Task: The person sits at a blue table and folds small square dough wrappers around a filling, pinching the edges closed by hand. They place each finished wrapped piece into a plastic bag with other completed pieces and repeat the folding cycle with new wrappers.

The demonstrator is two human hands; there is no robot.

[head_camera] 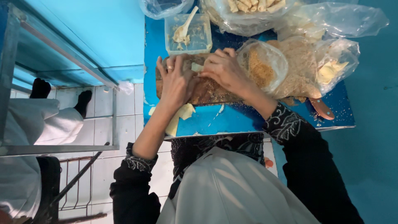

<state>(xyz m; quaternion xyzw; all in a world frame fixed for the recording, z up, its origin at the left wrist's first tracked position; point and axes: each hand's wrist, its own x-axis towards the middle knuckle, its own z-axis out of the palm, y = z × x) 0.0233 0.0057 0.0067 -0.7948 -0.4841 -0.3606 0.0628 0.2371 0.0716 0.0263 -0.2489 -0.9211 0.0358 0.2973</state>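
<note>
Blue counter [244, 120] carries a crumb-strewn board [207, 93] where the left hand [174, 81] lies flat and open, steadying it, while the right hand [226, 68] pinches a pale roll [197, 66] beside a crumb bag [263, 66], keeping coating within reach.

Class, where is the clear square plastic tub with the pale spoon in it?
In the head view, the clear square plastic tub sits on the blue table, just beyond the wooden board, above the left hand.

Around wooden board [207, 93]: blocked beyond by plastic tub [188, 35], blocked right by crumb bags [290, 66]; open blue tabletop [240, 120] along near edge.
</note>
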